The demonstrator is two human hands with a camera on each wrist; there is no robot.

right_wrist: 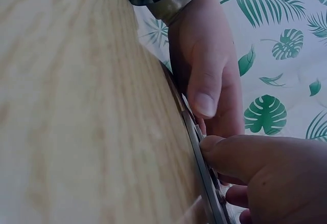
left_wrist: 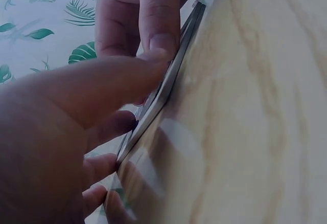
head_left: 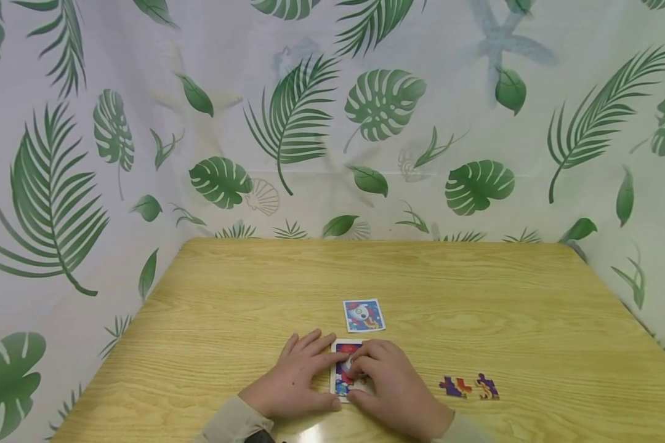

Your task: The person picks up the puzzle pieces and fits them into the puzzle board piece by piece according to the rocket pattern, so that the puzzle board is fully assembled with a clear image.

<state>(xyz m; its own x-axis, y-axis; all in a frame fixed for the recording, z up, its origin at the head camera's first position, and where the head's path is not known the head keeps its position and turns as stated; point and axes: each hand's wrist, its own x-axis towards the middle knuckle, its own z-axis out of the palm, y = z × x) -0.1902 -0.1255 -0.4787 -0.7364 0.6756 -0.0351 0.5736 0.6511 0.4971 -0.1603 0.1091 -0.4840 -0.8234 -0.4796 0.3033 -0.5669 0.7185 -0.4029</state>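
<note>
A jigsaw puzzle in a white-bordered tray [head_left: 341, 386] lies flat on the wooden table, showing red, purple and blue pieces and a pale bare patch at lower right. At its left edge rests my left hand [head_left: 296, 378], fingers spread, the index finger reaching over the border and the thumb by the lower corner. My right hand [head_left: 390, 381] covers the tray's right side with bent fingers touching the puzzle and the thumb near the bottom edge; whether it pinches a piece is hidden. Both wrist views show the tray's thin edge [left_wrist: 158, 100] beside the thumbs.
Just beyond the tray lies a small square picture card [head_left: 364, 315] with a white cartoon figure. Loose purple and orange puzzle pieces [head_left: 451, 386] lie right of my right hand, next to another loose piece [head_left: 487, 387]. A leaf-print cloth [head_left: 310, 203] hangs around the table.
</note>
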